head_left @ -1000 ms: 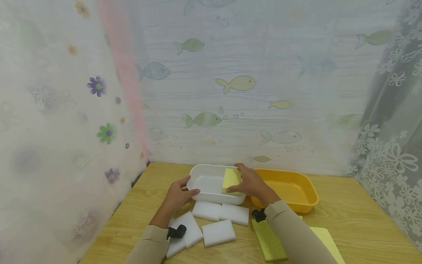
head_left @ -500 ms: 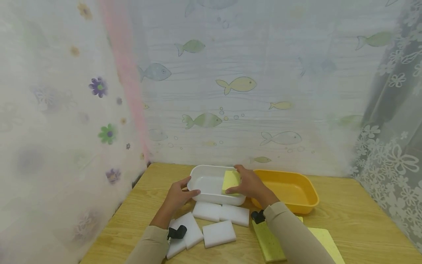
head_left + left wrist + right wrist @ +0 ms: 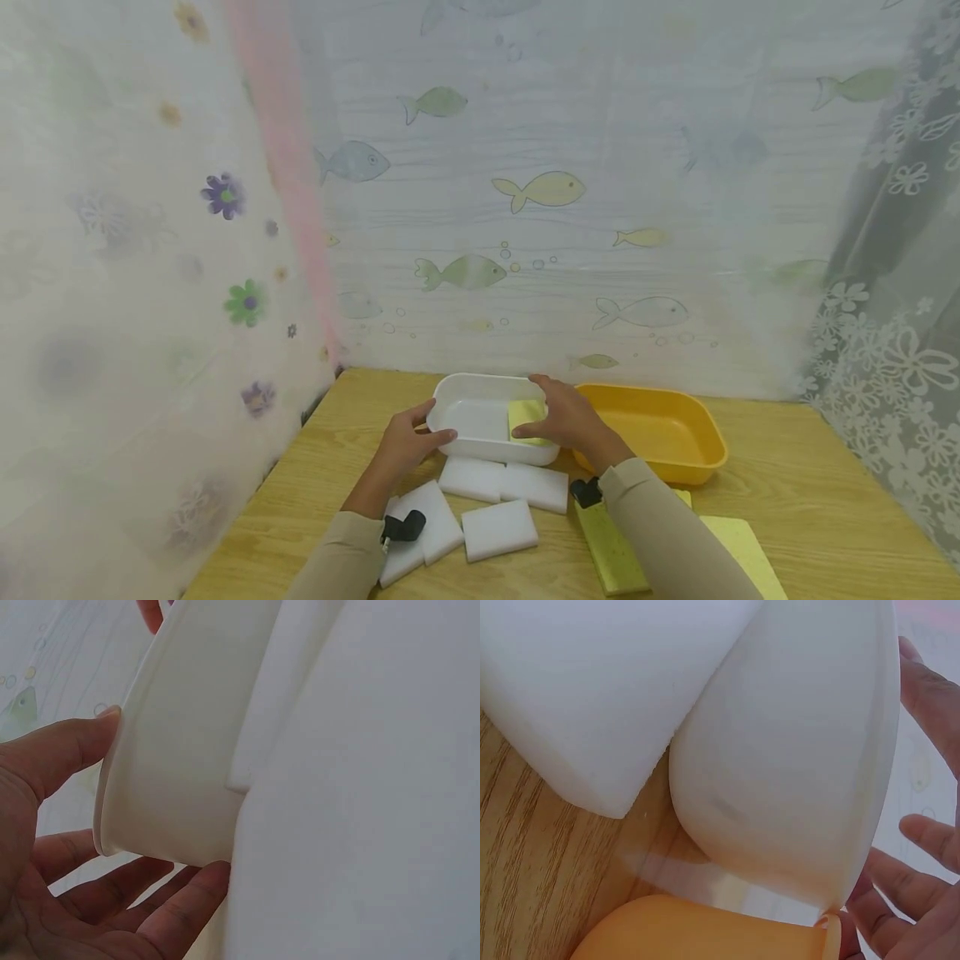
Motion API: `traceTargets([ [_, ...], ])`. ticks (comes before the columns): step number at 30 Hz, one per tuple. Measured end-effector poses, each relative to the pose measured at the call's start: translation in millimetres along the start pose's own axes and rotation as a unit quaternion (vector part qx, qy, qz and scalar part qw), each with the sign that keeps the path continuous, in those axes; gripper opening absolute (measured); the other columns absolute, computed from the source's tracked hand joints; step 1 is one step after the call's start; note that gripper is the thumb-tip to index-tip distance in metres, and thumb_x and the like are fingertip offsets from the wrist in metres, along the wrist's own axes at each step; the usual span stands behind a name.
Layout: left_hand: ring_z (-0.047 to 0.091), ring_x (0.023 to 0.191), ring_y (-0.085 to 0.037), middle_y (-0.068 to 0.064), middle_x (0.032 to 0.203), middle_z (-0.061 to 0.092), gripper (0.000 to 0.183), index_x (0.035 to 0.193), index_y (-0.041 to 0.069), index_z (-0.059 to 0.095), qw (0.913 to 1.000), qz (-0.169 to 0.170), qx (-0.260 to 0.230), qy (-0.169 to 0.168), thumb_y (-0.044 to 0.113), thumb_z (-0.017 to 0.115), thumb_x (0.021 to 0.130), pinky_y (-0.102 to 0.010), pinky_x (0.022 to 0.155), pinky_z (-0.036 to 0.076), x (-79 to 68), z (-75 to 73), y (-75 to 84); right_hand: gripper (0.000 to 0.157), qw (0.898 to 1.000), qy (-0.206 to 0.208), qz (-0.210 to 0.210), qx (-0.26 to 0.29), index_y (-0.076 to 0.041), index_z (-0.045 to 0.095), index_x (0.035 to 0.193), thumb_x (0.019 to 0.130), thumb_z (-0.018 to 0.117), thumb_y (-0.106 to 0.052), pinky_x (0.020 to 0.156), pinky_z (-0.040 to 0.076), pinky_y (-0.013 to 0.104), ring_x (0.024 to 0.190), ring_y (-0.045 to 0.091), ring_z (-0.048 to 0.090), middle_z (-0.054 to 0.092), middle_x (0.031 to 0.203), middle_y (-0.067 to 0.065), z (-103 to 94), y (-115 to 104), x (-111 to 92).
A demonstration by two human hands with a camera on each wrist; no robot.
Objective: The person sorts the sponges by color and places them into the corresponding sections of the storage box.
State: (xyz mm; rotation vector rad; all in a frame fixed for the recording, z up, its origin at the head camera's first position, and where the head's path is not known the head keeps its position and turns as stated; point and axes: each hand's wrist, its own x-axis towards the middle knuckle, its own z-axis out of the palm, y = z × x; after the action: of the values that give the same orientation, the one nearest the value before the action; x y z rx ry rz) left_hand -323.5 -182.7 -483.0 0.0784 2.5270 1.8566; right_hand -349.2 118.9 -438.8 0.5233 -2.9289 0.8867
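A white plastic basin point(image 3: 470, 419) stands at the back of the table. My left hand point(image 3: 405, 446) holds its left end; in the left wrist view the thumb point(image 3: 82, 742) is at the rim and the fingers lie along the outer wall. Inside, at the right end, a yellow sponge point(image 3: 527, 414) sits low. My right hand point(image 3: 572, 418) reaches over that end, thumb in front of the sponge, its fingers spread in the right wrist view near the basin's rim point(image 3: 889, 750). The sponge does not show in that view, and its right side is hidden by the hand.
An orange basin point(image 3: 660, 425) stands to the right of the white one. In front lie several white sponge blocks point(image 3: 498, 530). Yellow sponges point(image 3: 611, 546) lie at the front right, partly under the right sleeve. A printed curtain hangs behind the table point(image 3: 825, 500).
The yellow sponge has sunk lower in the white basin, its top edge dropping below the fingers of my right hand. Both hands and the basin have barely moved.
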Motion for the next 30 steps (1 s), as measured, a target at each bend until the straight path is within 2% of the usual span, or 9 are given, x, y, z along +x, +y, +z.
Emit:
traceTargets([
  [5, 0.058, 0.134, -0.039, -0.022, 0.154, 0.050, 0.089, 0.159, 0.006, 0.040, 1.0000, 0.008, 0.004, -0.005, 0.027, 0.087, 0.086, -0.042, 0.094, 0.059, 2.8, 0.0, 1.9, 0.103, 1.000, 0.002, -0.002, 0.000, -0.012, 0.043, 0.157, 0.076, 0.089, -0.056, 0.109, 0.046, 0.058, 0.132, 0.037, 0.057, 0.047, 0.158, 0.016, -6.2, 1.9, -4.3],
  [9, 0.059, 0.134, -0.039, -0.021, 0.153, 0.052, 0.088, 0.158, 0.006, 0.041, 0.9997, 0.007, 0.023, -0.007, 0.027, 0.087, 0.086, -0.044, 0.097, 0.058, 5.4, -0.3, 6.7, 0.097, 1.000, 0.009, -0.010, 0.004, -0.013, 0.044, 0.156, 0.079, 0.087, -0.054, 0.109, 0.047, 0.057, 0.134, 0.036, 0.055, 0.048, 0.157, 0.015, -15.3, 3.8, -10.5],
  [14, 0.053, 0.138, -0.041, -0.020, 0.158, 0.046, 0.089, 0.159, 0.007, 0.039, 0.9960, 0.010, 0.086, -0.021, 0.033, 0.085, 0.088, -0.049, 0.103, 0.054, 6.7, -4.4, 15.3, 0.092, 0.999, 0.024, -0.031, 0.016, -0.013, 0.045, 0.156, 0.083, 0.084, -0.053, 0.106, 0.049, 0.056, 0.132, 0.036, 0.056, 0.050, 0.155, 0.014, -25.6, 4.2, -21.0],
  [20, 0.050, 0.141, -0.040, -0.019, 0.160, 0.043, 0.108, 0.164, 0.007, 0.026, 0.9841, 0.036, 0.168, -0.043, 0.054, 0.082, 0.085, -0.057, 0.111, 0.046, 16.3, -5.1, 12.9, 0.088, 0.997, 0.030, -0.043, 0.054, -0.012, 0.044, 0.155, 0.086, 0.082, -0.050, 0.107, 0.048, 0.058, 0.134, 0.039, 0.054, 0.048, 0.156, 0.013, -34.3, 3.1, -41.8],
  [24, 0.054, 0.134, -0.035, -0.015, 0.153, 0.052, 0.109, 0.164, 0.011, 0.027, 0.9828, 0.064, 0.164, -0.056, 0.054, 0.084, 0.082, -0.059, 0.110, 0.044, 24.0, -1.4, 10.6, 0.085, 0.996, 0.047, -0.038, 0.070, -0.016, 0.046, 0.154, 0.086, 0.081, -0.054, 0.106, 0.049, 0.059, 0.134, 0.039, 0.055, 0.051, 0.155, 0.011, -38.4, 7.1, -55.6],
  [30, 0.059, 0.127, -0.033, -0.011, 0.146, 0.057, 0.105, 0.162, 0.019, 0.032, 0.9876, 0.076, 0.124, -0.058, 0.050, 0.089, 0.079, -0.057, 0.105, 0.049, 28.5, 2.8, 4.3, 0.078, 0.992, 0.087, -0.052, 0.071, -0.015, 0.052, 0.149, 0.087, 0.081, -0.052, 0.100, 0.053, 0.057, 0.125, 0.038, 0.062, 0.059, 0.146, 0.013, -42.5, 20.2, -78.2],
])
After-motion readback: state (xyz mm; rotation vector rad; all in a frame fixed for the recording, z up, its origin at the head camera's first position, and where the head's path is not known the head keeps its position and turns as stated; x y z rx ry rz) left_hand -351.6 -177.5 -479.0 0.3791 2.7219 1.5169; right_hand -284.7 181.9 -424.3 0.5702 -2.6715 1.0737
